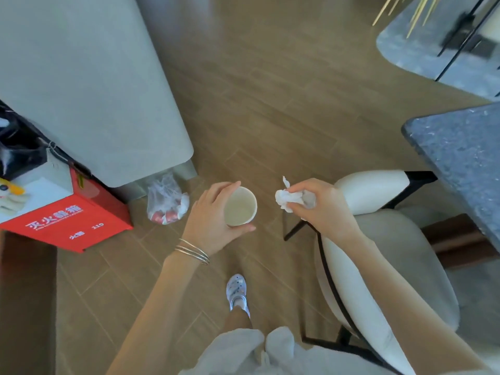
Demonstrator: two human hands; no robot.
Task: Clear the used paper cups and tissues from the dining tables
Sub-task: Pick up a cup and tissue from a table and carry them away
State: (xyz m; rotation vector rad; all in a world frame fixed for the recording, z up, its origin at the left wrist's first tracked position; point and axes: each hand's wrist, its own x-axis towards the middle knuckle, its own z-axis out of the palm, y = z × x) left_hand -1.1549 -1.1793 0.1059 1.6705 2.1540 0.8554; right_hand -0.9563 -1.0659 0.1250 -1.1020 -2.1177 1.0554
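My left hand point(209, 220) grips a white paper cup point(240, 207) from its side, held upright over the wooden floor; the cup's inside looks empty. My right hand point(322, 205) is closed around crumpled white tissues point(286, 198), which stick out to the left of my fingers. Both hands hang in front of me at about the same height, a short gap apart. The dark stone dining table point(460, 163) lies to my right, with only its corner in view.
A white chair point(378, 239) with black legs stands right under my right arm. A red fire-equipment box point(67, 223) sits at the left, beside a grey pillar point(94, 90). A tied clear plastic bag point(166, 201) lies on the floor. My shoe point(238, 290) is below.
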